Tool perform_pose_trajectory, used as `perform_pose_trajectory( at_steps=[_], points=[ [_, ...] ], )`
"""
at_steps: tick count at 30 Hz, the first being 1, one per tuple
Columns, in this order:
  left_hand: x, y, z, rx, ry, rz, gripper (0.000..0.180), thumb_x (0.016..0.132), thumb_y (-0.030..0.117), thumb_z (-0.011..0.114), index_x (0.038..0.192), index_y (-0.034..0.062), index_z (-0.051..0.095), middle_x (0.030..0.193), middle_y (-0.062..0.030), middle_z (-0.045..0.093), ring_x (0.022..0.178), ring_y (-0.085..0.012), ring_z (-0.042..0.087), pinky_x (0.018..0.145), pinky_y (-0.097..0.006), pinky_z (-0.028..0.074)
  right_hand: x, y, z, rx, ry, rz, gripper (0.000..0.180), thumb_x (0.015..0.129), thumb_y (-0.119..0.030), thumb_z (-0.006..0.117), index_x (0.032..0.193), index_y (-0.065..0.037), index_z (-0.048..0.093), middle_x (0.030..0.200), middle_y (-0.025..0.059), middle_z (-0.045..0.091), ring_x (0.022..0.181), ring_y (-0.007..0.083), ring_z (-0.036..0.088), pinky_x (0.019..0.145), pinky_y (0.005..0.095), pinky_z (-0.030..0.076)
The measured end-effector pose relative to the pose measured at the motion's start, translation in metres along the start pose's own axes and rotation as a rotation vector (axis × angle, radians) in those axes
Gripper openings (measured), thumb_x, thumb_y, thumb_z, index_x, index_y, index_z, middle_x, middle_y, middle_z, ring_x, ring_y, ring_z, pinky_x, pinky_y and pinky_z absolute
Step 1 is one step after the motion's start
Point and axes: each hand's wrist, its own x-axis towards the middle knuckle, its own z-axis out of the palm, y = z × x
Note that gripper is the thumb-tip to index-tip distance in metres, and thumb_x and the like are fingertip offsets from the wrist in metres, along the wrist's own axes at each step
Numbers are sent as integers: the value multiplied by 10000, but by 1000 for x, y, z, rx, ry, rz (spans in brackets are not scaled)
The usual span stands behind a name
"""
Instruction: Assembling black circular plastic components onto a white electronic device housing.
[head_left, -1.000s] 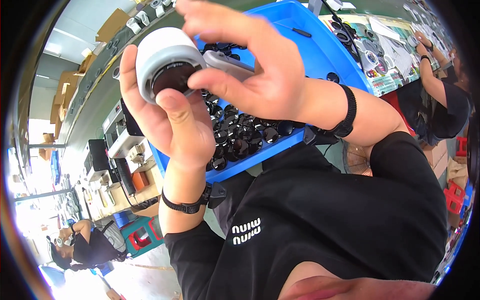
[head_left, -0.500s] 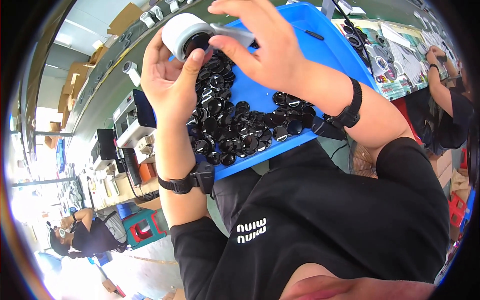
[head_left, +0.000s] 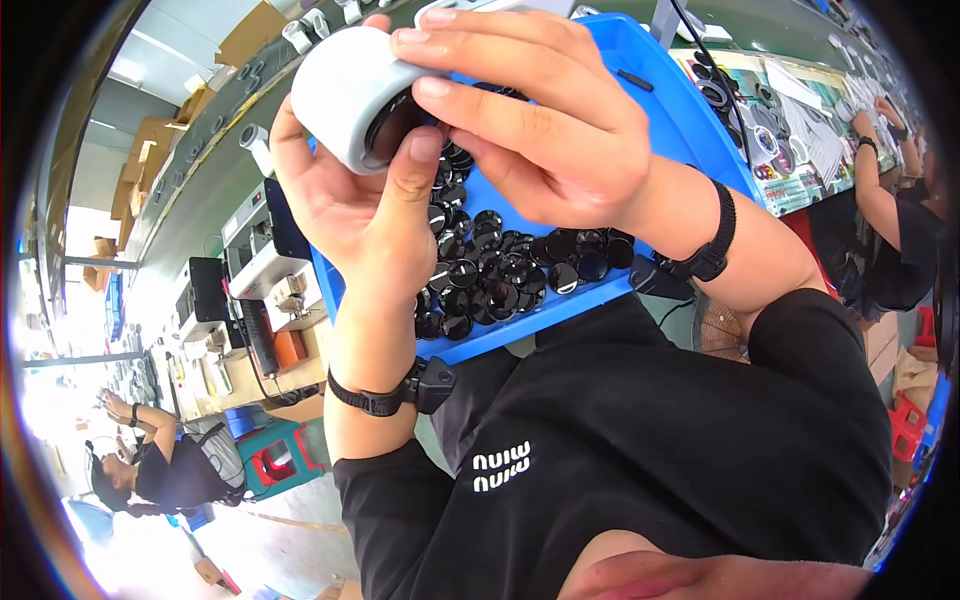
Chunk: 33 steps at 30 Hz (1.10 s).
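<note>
A white and grey hair dryer [head_left: 335, 95], as its rounded shape suggests, is raised over the left end of the blue tray [head_left: 668, 118]. My left hand [head_left: 365, 215] is wrapped round its underside, with the thumb against a dark round disc [head_left: 395, 128] in its open end. From the right, my right hand [head_left: 550, 120] grips the rim with its fingertips beside that disc. The handle is mostly hidden behind my right hand. Below both hands, many glossy black discs [head_left: 500, 268] lie heaped in the tray.
Small machines [head_left: 262, 238] stand on the bench at the left. A black pen-like tool [head_left: 635, 80] lies in the tray's far part. Ring-shaped parts cover the table [head_left: 800, 178] at the right, where a co-worker's arm [head_left: 873, 150] reaches in. Another person [head_left: 165, 465] sits far left.
The hair dryer has come nearer and turned, so its white body shows larger. My right hand has moved down and left from above it, closing its fingers on the rim.
</note>
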Motion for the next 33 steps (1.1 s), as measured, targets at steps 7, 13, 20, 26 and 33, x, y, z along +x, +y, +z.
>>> perform_pose_trajectory(
  at_steps=[7,13,20,26,33],
  points=[
    [4,-8,-12,74,-74,-44,695,933,68,759,1465,-49,327,1374,-214,564,1238,-296,619,1009,-436,582,-5,-9,-8,75,-111,221,282,811,37,724,1091,16,747,1260,181,694,1107,327,679,887,384,511],
    [-1,-15,-13,86,-21,-33,708,926,79,770,1461,-49,325,1400,-232,551,1260,-300,608,1009,-448,585,-3,-21,-1,384,36,533,156,854,32,749,1007,-2,743,1188,175,708,1066,322,679,901,387,517],
    [-4,-6,-3,79,-53,65,686,924,59,765,1452,-35,337,1500,-315,465,1344,-321,550,1130,-437,478,-9,-7,1,371,89,325,199,826,26,778,1014,-31,752,1221,163,703,1101,314,669,946,405,500],
    [-1,-6,0,121,-116,125,662,935,59,748,1456,-8,344,1526,-340,425,1367,-335,529,1130,-442,475,-11,-2,-11,309,-78,262,209,812,-6,791,1015,-51,768,1244,143,703,1124,298,669,958,413,497],
    [-3,-1,-1,144,-110,117,666,935,58,748,1459,-3,343,1520,-338,431,1367,-340,528,1135,-443,471,-9,-4,-15,311,-58,258,193,805,-12,798,991,-56,774,1243,132,713,1116,285,670,943,401,501]
  ],
)
